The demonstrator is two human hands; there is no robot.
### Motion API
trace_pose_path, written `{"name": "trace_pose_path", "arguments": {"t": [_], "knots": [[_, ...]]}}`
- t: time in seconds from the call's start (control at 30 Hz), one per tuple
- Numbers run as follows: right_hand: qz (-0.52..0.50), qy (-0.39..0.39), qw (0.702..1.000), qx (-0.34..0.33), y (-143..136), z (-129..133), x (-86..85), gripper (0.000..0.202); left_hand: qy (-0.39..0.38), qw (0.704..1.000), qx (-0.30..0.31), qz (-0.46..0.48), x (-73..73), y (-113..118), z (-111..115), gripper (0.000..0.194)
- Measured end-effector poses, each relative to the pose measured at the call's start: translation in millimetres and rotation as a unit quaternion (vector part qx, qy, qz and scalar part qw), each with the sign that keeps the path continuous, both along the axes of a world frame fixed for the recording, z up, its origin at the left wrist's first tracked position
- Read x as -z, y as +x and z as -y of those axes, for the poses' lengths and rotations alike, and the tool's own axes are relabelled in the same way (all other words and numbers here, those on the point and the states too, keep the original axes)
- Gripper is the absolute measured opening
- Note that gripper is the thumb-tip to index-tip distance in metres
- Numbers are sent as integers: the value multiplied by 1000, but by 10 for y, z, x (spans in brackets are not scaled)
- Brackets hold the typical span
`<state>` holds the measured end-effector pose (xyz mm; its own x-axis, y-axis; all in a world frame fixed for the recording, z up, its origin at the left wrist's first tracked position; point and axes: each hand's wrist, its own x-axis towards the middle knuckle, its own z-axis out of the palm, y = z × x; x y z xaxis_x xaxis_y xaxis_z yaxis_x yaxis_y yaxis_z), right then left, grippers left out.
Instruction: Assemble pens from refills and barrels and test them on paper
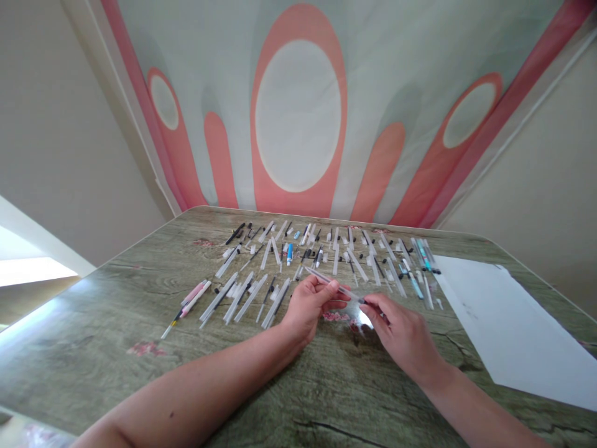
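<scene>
My left hand is closed around a slim clear pen, held at a slant above the front of the table with a dark refill showing inside it. At the pen's right end, the thumb and fingers of my right hand pinch a small black piece. Whether that piece is fully seated in the barrel I cannot make out. Just beyond my hands lie rows of pen parts: clear barrels, dark refills, small black plugs and pale caps. A blue pen part lies among them.
The wood-patterned table has printed pink flowers. Pink-and-white pens lie at the left, light-blue pens at the right. A white sheet covers the right side. A patterned cloth hangs behind the table.
</scene>
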<state>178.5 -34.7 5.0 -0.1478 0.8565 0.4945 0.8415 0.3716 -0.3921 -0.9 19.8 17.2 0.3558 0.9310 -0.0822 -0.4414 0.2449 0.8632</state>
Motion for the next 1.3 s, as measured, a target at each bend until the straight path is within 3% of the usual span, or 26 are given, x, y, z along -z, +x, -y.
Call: {"name": "trace_pose_path", "arguments": {"t": [0.5, 0.8, 1.13, 1.3], "knots": [[0, 16, 1000, -12, 19, 9, 3, 18, 0, 1000, 0, 1, 18, -3, -11, 28], [-85, -94, 992, -12, -39, 3, -27, 20, -2, 1000, 1, 6, -2, 2, -20, 30], [-4, 10, 1000, -7, 3, 9, 17, 17, -18, 999, 16, 23, -33, -3, -35, 29], [-26, 11, 999, -15, -6, 17, 29, 17, -31, 999, 13, 16, -36, -5, -29, 29]]}}
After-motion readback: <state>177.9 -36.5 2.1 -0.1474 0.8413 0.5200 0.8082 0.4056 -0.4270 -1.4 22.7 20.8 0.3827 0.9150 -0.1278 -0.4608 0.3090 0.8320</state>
